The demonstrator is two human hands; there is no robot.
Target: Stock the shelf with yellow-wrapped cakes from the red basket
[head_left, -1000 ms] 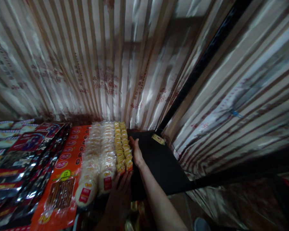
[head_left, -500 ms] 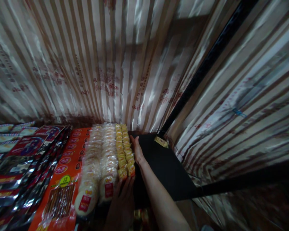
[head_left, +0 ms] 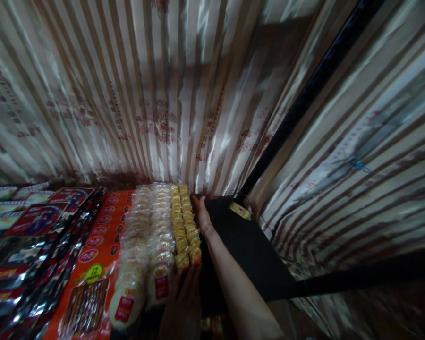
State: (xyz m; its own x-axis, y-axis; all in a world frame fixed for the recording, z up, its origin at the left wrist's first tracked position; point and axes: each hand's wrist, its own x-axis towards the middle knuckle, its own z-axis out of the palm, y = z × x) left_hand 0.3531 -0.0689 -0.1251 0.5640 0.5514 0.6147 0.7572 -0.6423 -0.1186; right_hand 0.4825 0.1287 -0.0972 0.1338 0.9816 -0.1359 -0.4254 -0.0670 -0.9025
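Note:
Two narrow rows of small yellow-wrapped snack packets (head_left: 184,226) run front to back on a black shelf (head_left: 248,259). Along their right side lies my right hand (head_left: 202,217), its fingers stretched toward the back and holding nothing. My left hand (head_left: 184,295) is at the near end of these rows, fingers extended against or very close to the front packets; it is in shadow. Just left of the packets stand two rows of round white cakes in clear wrappers (head_left: 161,274), with red labels on the front ones.
Orange snack bags (head_left: 92,264) and dark glossy bags (head_left: 38,245) fill the shelf further left. One loose yellow packet (head_left: 240,210) lies near the back right corner, beside a slanted black post (head_left: 279,141). Striped plastic sheeting (head_left: 156,94) hangs behind and on the right.
The view has shifted slightly. Both hands keep almost the same places against the yellow packet rows, and nothing has been picked up or let go.

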